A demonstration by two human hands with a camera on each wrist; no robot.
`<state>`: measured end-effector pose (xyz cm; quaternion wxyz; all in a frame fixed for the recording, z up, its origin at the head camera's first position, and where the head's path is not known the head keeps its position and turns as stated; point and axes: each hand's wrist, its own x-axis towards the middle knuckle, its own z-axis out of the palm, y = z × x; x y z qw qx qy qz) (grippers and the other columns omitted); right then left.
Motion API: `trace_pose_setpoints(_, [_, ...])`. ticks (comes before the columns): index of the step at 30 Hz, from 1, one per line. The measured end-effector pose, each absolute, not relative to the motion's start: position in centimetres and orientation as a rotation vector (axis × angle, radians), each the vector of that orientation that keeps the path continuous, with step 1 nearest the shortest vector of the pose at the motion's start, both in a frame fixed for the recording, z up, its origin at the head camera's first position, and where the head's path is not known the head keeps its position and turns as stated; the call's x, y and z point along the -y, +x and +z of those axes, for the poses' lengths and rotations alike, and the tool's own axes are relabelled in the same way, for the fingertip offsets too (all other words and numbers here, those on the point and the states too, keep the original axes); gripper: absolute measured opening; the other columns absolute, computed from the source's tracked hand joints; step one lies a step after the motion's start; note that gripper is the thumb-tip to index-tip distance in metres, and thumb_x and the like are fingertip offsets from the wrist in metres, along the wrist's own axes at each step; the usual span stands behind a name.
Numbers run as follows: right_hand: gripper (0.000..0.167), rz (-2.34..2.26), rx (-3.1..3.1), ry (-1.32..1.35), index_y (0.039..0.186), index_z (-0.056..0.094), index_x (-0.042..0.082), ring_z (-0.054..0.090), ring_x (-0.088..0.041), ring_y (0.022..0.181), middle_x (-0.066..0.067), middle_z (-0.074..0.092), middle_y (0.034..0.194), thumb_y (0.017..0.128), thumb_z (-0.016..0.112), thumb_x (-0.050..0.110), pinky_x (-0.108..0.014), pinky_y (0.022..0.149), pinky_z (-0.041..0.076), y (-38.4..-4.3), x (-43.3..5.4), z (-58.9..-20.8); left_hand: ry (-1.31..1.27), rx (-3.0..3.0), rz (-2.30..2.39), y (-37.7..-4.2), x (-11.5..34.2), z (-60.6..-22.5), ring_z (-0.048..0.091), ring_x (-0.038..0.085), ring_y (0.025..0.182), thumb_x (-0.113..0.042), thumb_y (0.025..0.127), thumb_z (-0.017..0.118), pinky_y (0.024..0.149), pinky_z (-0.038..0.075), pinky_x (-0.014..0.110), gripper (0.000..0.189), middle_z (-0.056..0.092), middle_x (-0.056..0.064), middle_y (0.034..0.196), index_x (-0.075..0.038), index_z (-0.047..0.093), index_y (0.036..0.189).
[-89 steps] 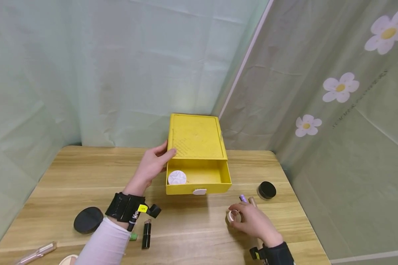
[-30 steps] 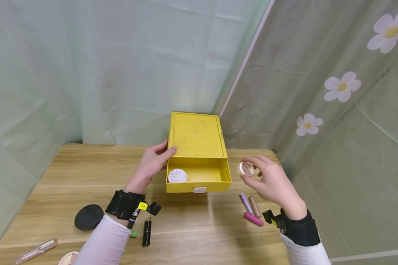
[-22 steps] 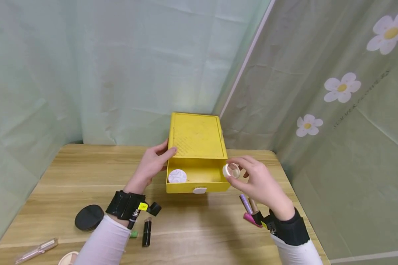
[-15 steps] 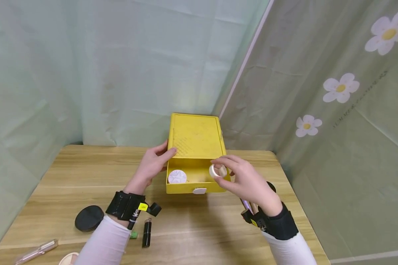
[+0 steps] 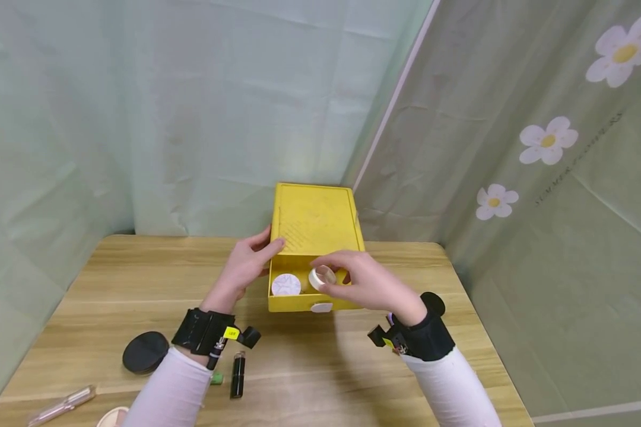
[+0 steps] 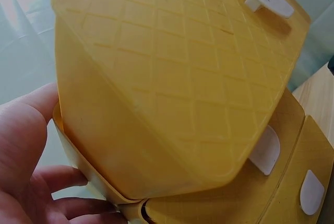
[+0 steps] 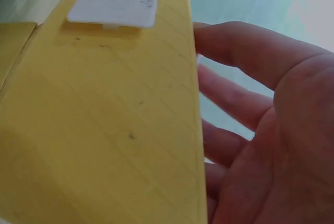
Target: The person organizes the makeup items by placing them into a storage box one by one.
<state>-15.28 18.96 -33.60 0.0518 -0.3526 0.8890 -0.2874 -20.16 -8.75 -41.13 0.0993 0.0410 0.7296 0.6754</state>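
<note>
A yellow drawer cabinet [image 5: 319,216] stands toward the back of the table, its top drawer [image 5: 294,303] pulled out. My left hand [image 5: 248,261] grips the cabinet's left side, thumb on the top edge and fingers down the side. Between thumb and fingers, my right hand [image 5: 371,281] pinches a small round compact [image 5: 314,279] with a white rim and a sectioned pinkish pan, tilted over the drawer. Inside the drawer at left lies a round white item with a marbled pattern [image 5: 285,284]. In the right wrist view the drawer's front [image 7: 115,114] hides the compact and my fingertips.
Left on the table lie a round black case [image 5: 145,352], a black lipstick tube [image 5: 237,375], a green item [image 5: 216,378], a clear pinkish tube [image 5: 61,405] and a round pan [image 5: 112,417]. My right forearm covers small tubes. Lower drawers [image 6: 292,161] have white knobs.
My right hand picked the compact up from the right of the table, raised it, then moved left until it is over the open drawer. The left hand has stayed on the cabinet.
</note>
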Motion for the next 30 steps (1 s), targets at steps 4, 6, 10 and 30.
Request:
trace_pose_setpoints(4, [0.036,-0.903,-2.635,-0.992,0.133,0.074,0.012,0.065,-0.015,0.093,0.007,0.072,0.113,0.1,0.078,0.024,-0.031,0.076,0.059,-15.6,-18.7,-33.6,0.119,-2.154,1.999,-20.1,8.8,-41.3,0.055,0.034,0.141,-0.05,0.102,0.072,0.103,0.054,0.054,0.082,0.04,0.01,0.169,-0.02,0.035,0.167])
trace_pose_setpoints(6, [0.035,-0.909,-2.618,-0.954,0.132,0.075,0.014,0.066,-0.014,0.094,0.008,0.072,0.111,0.099,0.079,0.026,-0.031,0.079,0.059,-15.8,-18.5,-33.7,0.112,-2.153,2.001,-20.1,8.8,-41.4,0.055,0.034,0.141,-0.051,0.101,0.072,0.104,0.054,0.055,0.082,0.04,0.01,0.169,-0.02,0.036,0.167])
trace_pose_setpoints(10, [0.035,-0.919,-2.587,-0.889,0.131,0.076,0.013,0.068,-0.012,0.095,0.01,0.073,0.11,0.098,0.08,0.027,-0.03,0.085,0.058,-16.2,-18.1,-33.8,0.105,-2.158,1.992,-20.0,8.7,-41.3,0.054,0.034,0.142,-0.052,0.101,0.072,0.106,0.052,0.057,0.082,0.04,0.01,0.169,-0.02,0.035,0.167])
trace_pose_setpoints(30, [0.022,-0.836,-2.563,-0.748,0.117,0.08,0.013,0.07,-0.008,0.089,0.009,0.077,0.097,0.097,0.082,0.024,-0.029,0.084,0.058,-17.2,-16.1,-34.4,0.095,-2.163,1.989,-20.1,8.8,-41.0,0.054,0.035,0.141,-0.052,0.101,0.072,0.106,0.052,0.057,0.082,0.039,0.009,0.17,-0.021,0.035,0.168])
